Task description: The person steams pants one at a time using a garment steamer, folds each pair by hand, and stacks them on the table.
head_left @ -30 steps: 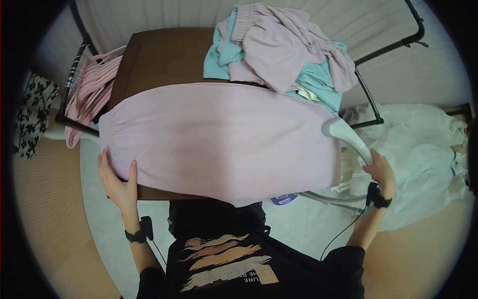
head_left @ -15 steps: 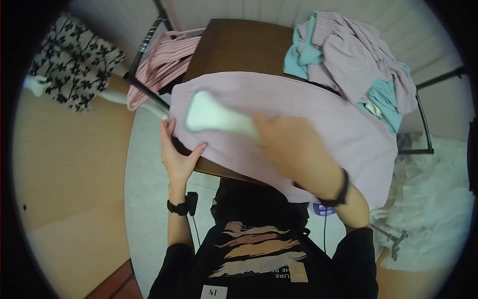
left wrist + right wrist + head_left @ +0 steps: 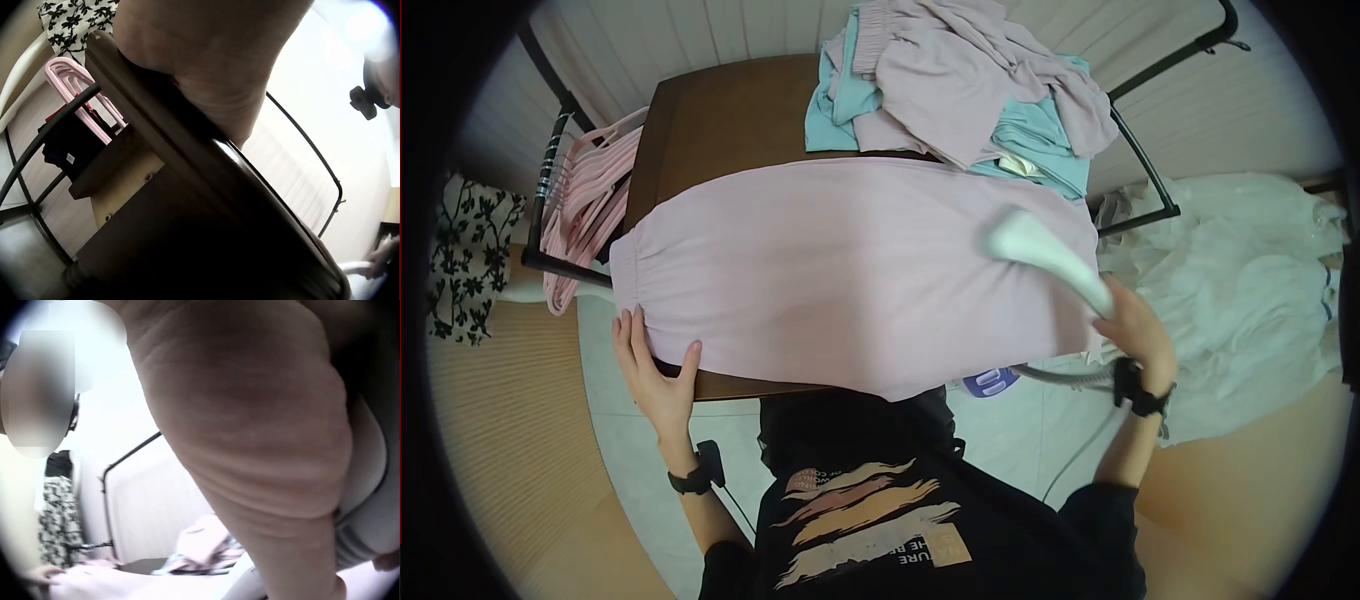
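A pale pink garment [image 3: 840, 270] with a gathered, elasticated end at the left lies spread flat over the dark brown table [image 3: 720, 115]. My left hand [image 3: 657, 385] rests at its lower left corner, fingers extended along the gathered edge and thumb apart on the near side. In my right hand [image 3: 1138, 325] I grip the handle of a white handheld garment steamer [image 3: 1055, 262]. Its head, slightly blurred, is over the right part of the cloth. In the right wrist view the palm [image 3: 250, 425] covers much of the steamer's handle [image 3: 365, 456].
Rumpled pink and turquoise clothes [image 3: 960, 90] are piled at the table's far side. Pink hangers [image 3: 585, 200] hang on a black rail at the left. A ribbed hose [image 3: 1065, 377] and a purple-labelled item [image 3: 990, 382] show below the near edge. White ruffled fabric [image 3: 1230, 310] lies at the right.
The steamer swept to the garment's left end half a second ago and is back over the right part now. My left hand stays at the left end. The head view turned left and back.
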A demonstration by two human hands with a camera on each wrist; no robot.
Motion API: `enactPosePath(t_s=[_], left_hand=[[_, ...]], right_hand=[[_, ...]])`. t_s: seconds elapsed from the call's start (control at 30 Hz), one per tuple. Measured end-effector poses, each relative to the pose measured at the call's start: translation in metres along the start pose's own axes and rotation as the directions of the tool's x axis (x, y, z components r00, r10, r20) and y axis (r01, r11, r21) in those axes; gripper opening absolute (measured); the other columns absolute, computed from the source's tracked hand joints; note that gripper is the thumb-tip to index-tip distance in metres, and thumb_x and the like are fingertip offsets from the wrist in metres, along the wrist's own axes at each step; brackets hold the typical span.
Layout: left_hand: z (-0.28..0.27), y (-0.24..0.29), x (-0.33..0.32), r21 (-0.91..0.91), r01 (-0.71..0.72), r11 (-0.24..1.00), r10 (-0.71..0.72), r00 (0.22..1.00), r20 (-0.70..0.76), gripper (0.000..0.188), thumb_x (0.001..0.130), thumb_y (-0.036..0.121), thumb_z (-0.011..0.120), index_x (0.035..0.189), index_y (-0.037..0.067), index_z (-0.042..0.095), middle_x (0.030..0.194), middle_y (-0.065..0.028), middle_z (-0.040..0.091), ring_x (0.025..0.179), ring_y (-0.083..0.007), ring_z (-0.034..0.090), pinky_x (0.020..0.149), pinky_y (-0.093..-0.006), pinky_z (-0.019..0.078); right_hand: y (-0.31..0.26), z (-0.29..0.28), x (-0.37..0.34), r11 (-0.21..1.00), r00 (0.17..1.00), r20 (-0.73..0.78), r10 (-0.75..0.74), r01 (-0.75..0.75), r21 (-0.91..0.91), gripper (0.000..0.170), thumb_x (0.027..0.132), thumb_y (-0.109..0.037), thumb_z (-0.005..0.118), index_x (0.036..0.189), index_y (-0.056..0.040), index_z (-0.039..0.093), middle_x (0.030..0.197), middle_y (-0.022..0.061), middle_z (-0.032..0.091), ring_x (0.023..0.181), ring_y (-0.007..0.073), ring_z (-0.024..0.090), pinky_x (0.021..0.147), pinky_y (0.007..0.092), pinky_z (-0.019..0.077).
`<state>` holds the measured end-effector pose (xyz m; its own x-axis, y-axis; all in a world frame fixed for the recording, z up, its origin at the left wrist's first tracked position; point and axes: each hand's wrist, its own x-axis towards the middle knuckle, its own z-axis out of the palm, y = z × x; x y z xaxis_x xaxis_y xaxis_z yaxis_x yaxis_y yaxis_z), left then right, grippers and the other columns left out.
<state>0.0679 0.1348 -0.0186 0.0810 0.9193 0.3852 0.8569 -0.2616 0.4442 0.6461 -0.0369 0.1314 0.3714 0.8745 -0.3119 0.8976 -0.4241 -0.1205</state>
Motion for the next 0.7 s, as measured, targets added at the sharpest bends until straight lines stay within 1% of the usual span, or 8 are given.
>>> enactPosePath(t_s=[0.03,0.07,0.23,0.33,0.4,0.5,0.6,0.7], left_hand=[[0.001,0.002,0.001,0.003,0.015,1.000,-0.015,1.000,0.000,0.085,0.075,0.020,0.089,0.150,0.005,0.052,0.155,-0.0206,0.047,0.149,-0.0419,0.038,0.120,-0.0495,0.0348],[0.000,0.003,-0.002,0.010,0.017,1.000,-0.017,1.000,0.000,0.086,0.074,0.021,0.090,0.150,0.005,0.052,0.154,-0.0208,0.047,0.148,-0.0423,0.039,0.120,-0.0499,0.0350],[-0.001,0.001,0.001,0.052,-0.006,0.999,0.007,1.000,-0.022,0.086,0.075,0.018,0.088,0.151,0.006,0.051,0.154,-0.0205,0.049,0.148,-0.0408,0.039,0.121,-0.0492,0.0339],[-0.001,-0.003,0.000,0.032,-0.026,0.999,0.027,0.999,-0.028,0.095,0.072,0.017,0.091,0.154,0.003,0.045,0.154,-0.0220,0.050,0.147,-0.0395,0.042,0.121,-0.0479,0.0340],[0.001,-0.009,-0.004,-0.197,0.044,0.979,-0.057,0.997,-0.057,0.109,0.067,0.023,0.095,0.156,-0.002,0.037,0.154,-0.0236,0.049,0.145,-0.0407,0.044,0.120,-0.0467,0.0368],[0.001,-0.014,-0.007,-0.290,0.059,0.955,-0.075,0.996,-0.042,0.120,0.064,0.022,0.097,0.159,-0.005,0.029,0.155,-0.0244,0.049,0.145,-0.0381,0.045,0.121,-0.0452,0.0350],[-0.009,-0.014,-0.005,-0.334,0.073,0.940,-0.077,0.997,-0.001,0.124,0.061,0.024,0.099,0.159,-0.005,0.029,0.155,-0.0254,0.048,0.146,-0.0385,0.045,0.122,-0.0459,0.0344],[-0.009,-0.013,-0.006,-0.204,0.011,0.979,-0.004,0.999,0.038,0.122,0.059,0.029,0.099,0.157,-0.004,0.035,0.158,-0.0271,0.043,0.147,-0.0424,0.042,0.122,-0.0478,0.0329]], right_hand=[[0.021,-0.013,-0.012,0.982,0.980,0.074,0.187,-0.187,-0.005,0.061,0.076,-0.014,0.078,0.133,-0.0004,0.059,0.110,0.0290,0.069,0.105,0.0477,0.065,0.089,0.0514,0.0514],[0.087,-0.013,-0.039,0.946,0.954,-0.033,0.300,-0.301,-0.124,0.059,0.075,-0.013,0.078,0.129,-0.0012,0.060,0.110,0.0310,0.068,0.105,0.0489,0.064,0.088,0.0531,0.0511],[0.016,-0.043,-0.063,0.873,0.923,-0.107,0.369,-0.383,-0.303,0.055,0.077,-0.014,0.078,0.127,0.0007,0.058,0.101,0.0298,0.070,0.100,0.0502,0.065,0.081,0.0544,0.0517],[-0.075,-0.028,-0.053,0.999,0.984,-0.171,0.042,-0.041,0.011,0.045,0.083,-0.010,0.075,0.123,0.0018,0.057,0.092,0.0298,0.068,0.088,0.0516,0.066,0.074,0.0519,0.0500],[-0.151,-0.013,-0.029,0.966,0.961,-0.160,-0.224,0.241,0.096,0.042,0.085,-0.013,0.075,0.121,0.0003,0.057,0.090,0.0282,0.068,0.085,0.0499,0.066,0.073,0.0519,0.0499],[-0.252,0.018,0.004,0.834,0.843,-0.093,-0.530,0.538,0.119,0.044,0.084,-0.018,0.075,0.120,-0.0022,0.056,0.086,0.0252,0.068,0.083,0.0482,0.066,0.070,0.0548,0.0499],[-0.325,0.062,0.024,0.687,0.706,-0.110,-0.700,0.707,0.167,0.035,0.085,-0.016,0.074,0.112,-0.0039,0.055,0.079,0.0193,0.066,0.078,0.0445,0.066,0.069,0.0532,0.0515],[-0.334,0.079,0.030,0.628,0.637,-0.162,-0.753,0.771,0.111,0.027,0.086,-0.011,0.070,0.108,-0.0043,0.056,0.076,0.0166,0.066,0.075,0.0379,0.068,0.067,0.0499,0.0528]])
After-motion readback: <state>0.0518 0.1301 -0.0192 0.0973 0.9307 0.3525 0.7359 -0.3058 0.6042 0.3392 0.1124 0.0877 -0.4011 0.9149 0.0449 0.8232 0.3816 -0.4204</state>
